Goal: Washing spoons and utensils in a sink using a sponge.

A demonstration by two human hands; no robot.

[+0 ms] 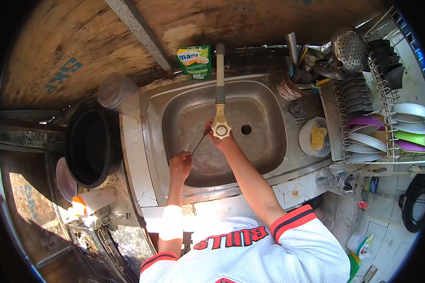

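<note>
Over the steel sink [275, 104], my left hand [181, 166] is closed around one end of a thin, dark, long-handled utensil [199, 143]. It slants up and to the right, toward my right hand [217, 137] under the tap [220, 128]. The fingers of my right hand are closed at the utensil's far end. The cream tap knob covers part of that hand and that end, so the utensil's kind does not show. Right of the tap, the round drain [246, 129] lies in the basin floor.
Behind the sink stands a green-and-white pouch [194, 62]. A white bowl with a yellow sponge [318, 137], a utensil holder [289, 88] and a dish rack [387, 159] are on the right. A clear plastic container [120, 96] and a black basin [92, 146] sit left.
</note>
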